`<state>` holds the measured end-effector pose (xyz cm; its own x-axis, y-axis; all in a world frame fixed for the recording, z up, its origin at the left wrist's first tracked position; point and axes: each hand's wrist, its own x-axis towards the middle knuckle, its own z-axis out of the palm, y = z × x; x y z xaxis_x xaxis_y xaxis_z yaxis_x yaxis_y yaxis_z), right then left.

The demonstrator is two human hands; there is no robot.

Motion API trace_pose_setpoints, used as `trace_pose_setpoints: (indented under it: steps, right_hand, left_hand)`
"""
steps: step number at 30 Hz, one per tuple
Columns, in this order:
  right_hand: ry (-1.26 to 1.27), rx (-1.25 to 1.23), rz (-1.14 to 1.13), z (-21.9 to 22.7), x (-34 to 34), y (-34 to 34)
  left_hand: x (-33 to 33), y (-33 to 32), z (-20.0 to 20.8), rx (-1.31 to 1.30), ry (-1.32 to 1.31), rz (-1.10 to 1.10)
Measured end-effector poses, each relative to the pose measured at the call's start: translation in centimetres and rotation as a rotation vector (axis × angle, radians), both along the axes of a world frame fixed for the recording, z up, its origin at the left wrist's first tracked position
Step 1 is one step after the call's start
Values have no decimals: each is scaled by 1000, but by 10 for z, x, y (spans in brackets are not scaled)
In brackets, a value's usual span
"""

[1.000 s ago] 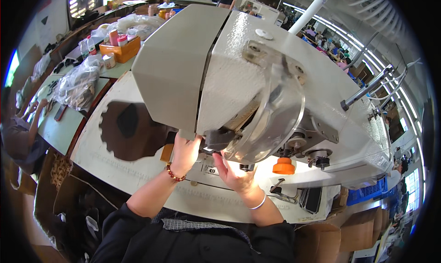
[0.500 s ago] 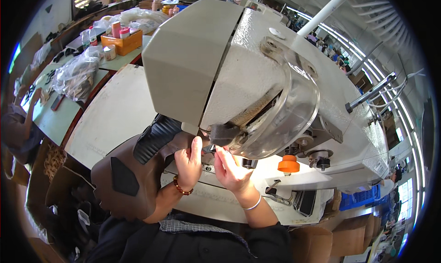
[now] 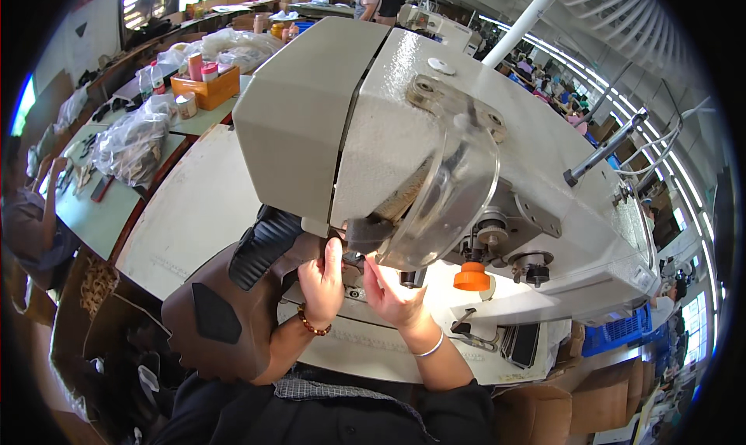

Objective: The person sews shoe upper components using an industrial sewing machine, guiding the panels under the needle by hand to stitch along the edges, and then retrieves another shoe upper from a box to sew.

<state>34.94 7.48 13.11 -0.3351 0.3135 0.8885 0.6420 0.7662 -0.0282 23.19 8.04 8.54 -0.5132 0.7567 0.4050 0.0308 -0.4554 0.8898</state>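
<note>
A large pale industrial sewing machine stands before me, its head above my hands. Left of the needle area lies a brown leather-like piece, shaped like part of a shoe upper, with a ribbed black panel and a flat dark patch. My left hand is closed at its right edge, thumb pointing up, fingers curled out of sight. Close beside it, my right hand has its fingertips pressed together under the machine head. What they pinch, if anything, is hidden. A clear curved guard hangs above the right hand.
An orange knob sits under the machine arm. To the right lie a black tray, a blue crate and cardboard boxes. On the left table are an orange box and a plastic bag; another person sits there.
The head view has shifted, so the machine sits a little lower and further left in it. Both hands keep nearly the same place and grip by the needle area.
</note>
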Motion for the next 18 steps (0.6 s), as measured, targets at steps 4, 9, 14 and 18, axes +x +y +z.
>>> trace_pose_setpoints:
  steps: [4,9,14,18]
  right_hand:
    - [29,11,4,-1,2,5]
    - [53,-4,39,-3,2,6]
    - [-7,-56,-34,-1,-1,-2]
    - [-104,-44,-150,0,-2,-12]
  left_hand:
    - [1,2,1,13,-8,-3]
    - [2,1,3,-9,-55,-33]
    - [-1,0,-4,-34,-102,-97]
    - [-6,-21,-8,113,-45,-193]
